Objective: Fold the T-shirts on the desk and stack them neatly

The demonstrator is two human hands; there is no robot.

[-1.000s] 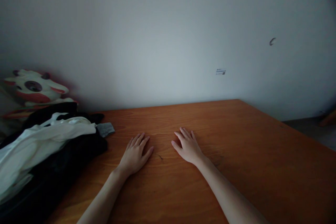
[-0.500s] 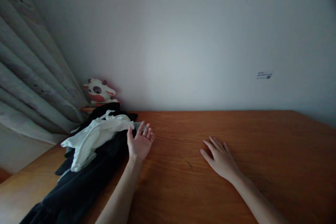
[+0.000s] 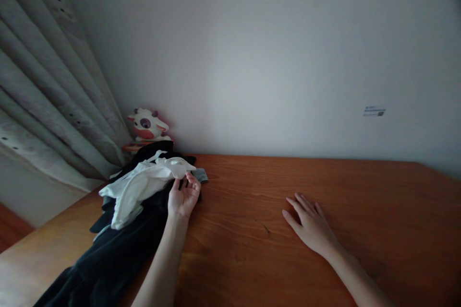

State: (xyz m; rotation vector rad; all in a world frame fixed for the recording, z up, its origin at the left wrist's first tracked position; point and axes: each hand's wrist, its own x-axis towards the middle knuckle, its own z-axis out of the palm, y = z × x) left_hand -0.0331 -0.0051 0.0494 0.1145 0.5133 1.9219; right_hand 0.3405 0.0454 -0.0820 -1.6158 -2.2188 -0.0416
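A white cloth (image 3: 137, 183) lies crumpled on top of a pile of dark clothes (image 3: 111, 254) on the left part of the wooden table (image 3: 245, 249). At its right end my left hand (image 3: 183, 196), palm up, has its fingers curled on the fabric, pinching the edge. My right hand (image 3: 311, 225) rests palm down on the table with its fingers spread, and holds nothing. A small grey piece (image 3: 200, 175) sticks out beside the white cloth, just beyond my left fingertips.
Behind the pile sits a cow figure (image 3: 149, 124) against the wall. A patterned curtain (image 3: 54, 86) hangs at the left. The wall carries a small label (image 3: 374, 111) at the right.
My left hand has moved to the white cloth's right end and its fingers have closed on it. My right hand stays flat on the table. The view has shifted slightly left.
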